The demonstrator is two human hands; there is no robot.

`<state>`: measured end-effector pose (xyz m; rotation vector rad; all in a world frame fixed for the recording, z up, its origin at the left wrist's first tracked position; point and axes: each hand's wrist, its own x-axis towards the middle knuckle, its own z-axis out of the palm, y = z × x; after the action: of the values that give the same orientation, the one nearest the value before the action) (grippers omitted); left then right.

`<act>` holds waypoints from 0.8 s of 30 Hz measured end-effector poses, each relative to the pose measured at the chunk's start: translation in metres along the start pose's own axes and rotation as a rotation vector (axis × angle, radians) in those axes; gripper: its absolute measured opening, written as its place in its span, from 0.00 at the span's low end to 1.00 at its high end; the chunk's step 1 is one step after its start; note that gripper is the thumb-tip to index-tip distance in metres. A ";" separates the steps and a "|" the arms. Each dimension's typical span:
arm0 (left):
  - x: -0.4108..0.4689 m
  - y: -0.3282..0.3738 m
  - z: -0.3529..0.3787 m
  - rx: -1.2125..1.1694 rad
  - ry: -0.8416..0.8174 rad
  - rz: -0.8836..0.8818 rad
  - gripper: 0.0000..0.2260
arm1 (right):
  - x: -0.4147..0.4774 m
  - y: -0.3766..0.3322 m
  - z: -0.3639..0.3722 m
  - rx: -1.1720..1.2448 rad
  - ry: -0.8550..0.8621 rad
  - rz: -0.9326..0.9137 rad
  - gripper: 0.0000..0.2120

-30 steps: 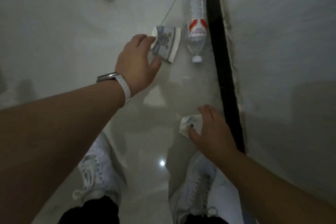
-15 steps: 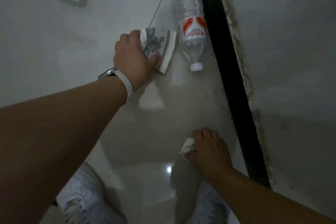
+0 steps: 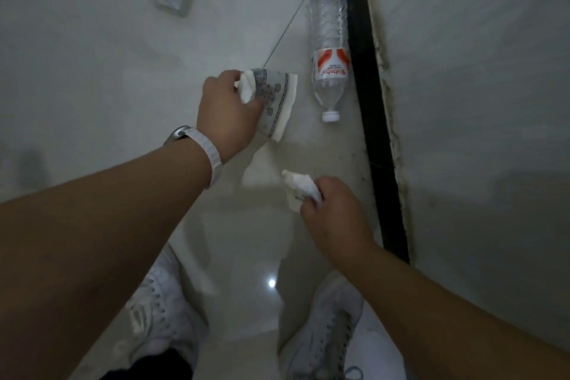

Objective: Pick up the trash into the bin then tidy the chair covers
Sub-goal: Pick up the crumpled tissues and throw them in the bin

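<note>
My left hand [image 3: 229, 111] is clenched round a squashed paper cup [image 3: 273, 99] with a blue-grey print, low over the glossy tile floor [image 3: 92, 71]. My right hand [image 3: 336, 216] pinches a crumpled white tissue wad [image 3: 297, 187]. A ribbed clear plastic bottle [image 3: 328, 49] lies on its side just right of the cup, along the black strip [image 3: 367, 102].

Glossy tiled floor [image 3: 92, 77], clear plastic bottle [image 3: 329, 49], crumpled paper napkin [image 3: 274, 102]

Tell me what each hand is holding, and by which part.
Left hand grips the patterned paper cup by its crumpled narrow end; right hand pinches a crumpled white paper at its near edge.
</note>
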<state>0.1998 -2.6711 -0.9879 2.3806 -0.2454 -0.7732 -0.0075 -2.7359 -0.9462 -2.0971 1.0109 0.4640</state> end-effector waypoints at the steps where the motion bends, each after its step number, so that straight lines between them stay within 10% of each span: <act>1: -0.008 0.006 -0.010 -0.028 0.013 -0.003 0.19 | -0.002 -0.011 -0.011 0.040 0.007 0.007 0.10; 24: -0.239 0.269 -0.378 -0.518 0.244 -0.038 0.16 | -0.191 -0.318 -0.349 0.225 0.113 -0.184 0.09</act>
<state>0.2305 -2.6121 -0.4699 1.9609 0.0941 -0.4810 0.1226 -2.7729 -0.4551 -2.0060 0.8790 0.1342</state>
